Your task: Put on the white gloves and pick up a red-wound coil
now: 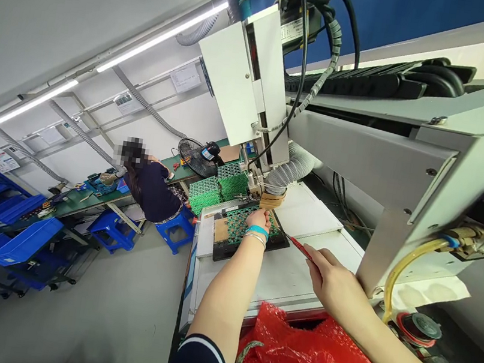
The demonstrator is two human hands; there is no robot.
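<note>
My left hand (pixel 258 220) reaches over a green circuit board panel (pixel 238 224), its fingers curled together near the brown nozzle end of the machine head. What those fingers hold, if anything, is hidden. The board lies in a black tray-like fixture (pixel 225 252) on the white machine bed, with a tan piece (pixel 221 230) at its left end. In my right hand (pixel 336 283) is a slim red-handled tool (pixel 302 248), closed in the fingers. Its thin dark tip points toward the right side of the board; its exact kind cannot be made out.
The white machine head (pixel 234 77) and hose (pixel 292 168) stand over the bed. Green boards (pixel 204 191) are stacked behind. Red plastic sheeting (pixel 310 361) lies in front. A co-worker (pixel 152 186) sits at a bench with a black fan (pixel 198 157). Blue bins (pixel 26 240) stand left.
</note>
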